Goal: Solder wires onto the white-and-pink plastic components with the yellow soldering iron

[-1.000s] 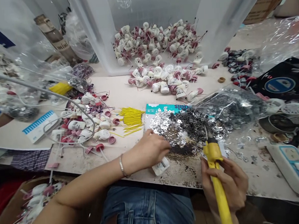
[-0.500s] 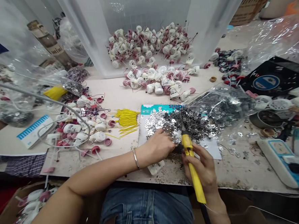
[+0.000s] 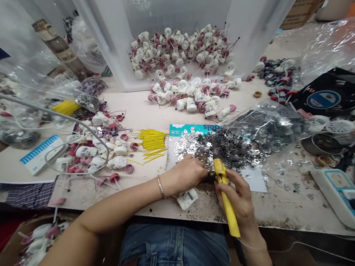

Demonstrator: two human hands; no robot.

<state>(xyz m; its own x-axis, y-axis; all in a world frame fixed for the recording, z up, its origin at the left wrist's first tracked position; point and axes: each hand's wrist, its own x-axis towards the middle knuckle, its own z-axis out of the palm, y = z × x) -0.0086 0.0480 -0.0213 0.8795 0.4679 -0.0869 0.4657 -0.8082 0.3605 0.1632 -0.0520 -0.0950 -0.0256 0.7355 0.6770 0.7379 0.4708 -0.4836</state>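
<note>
Left hand [image 3: 189, 174], a thin bangle at its wrist, curls closed at the edge of a heap of small silver metal pieces [image 3: 223, 148]; its fingertips are hidden, so whether it pinches anything cannot be told. Right hand [image 3: 238, 201] grips the yellow handle of a soldering iron [image 3: 232, 220], with the thin metal tip pointing into the heap just beside the left hand. The iron looks light and stiff, and is safest held by that handle, well back from the tip. The silver pieces look thin, light and prone to sliding, so they would be easiest to pinch by an edge. Directly ahead of the hands, a clear plastic bag [image 3: 270, 127] holds more of them, and a teal card [image 3: 189, 129] under the heap shows the letters "dels". Further ahead lie white parts with pink caps [image 3: 187, 94]. To the left of the hands sits a bundle of yellow wires [image 3: 152, 140], and far ahead on that side, a paper roll [image 3: 67, 55] reads "mini".
</note>
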